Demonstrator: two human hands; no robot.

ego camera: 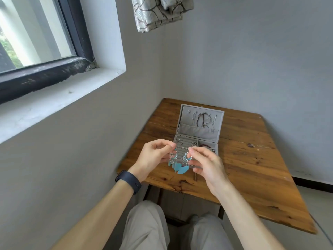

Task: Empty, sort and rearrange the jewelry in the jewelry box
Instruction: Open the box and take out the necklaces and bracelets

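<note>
The pair of silver filigree earrings with turquoise feather drops (178, 167) is held just in front of the open grey fabric-lined jewelry box (187, 112), one piece to each hand. The left hand (153, 156) pinches one earring at its hook between thumb and fingertips. The right hand (205, 165) pinches the other likewise, so both hang free side by side, apparently for matching as a pair. The box stands on the worn brown wooden table (252, 168), lid raised. A dark corded necklace (203, 120) hangs inside the lid, and small studs (180, 141) sit in the tray rows. Emptying is judged barely begun. A black wristband (128, 179) circles the left wrist.
</note>
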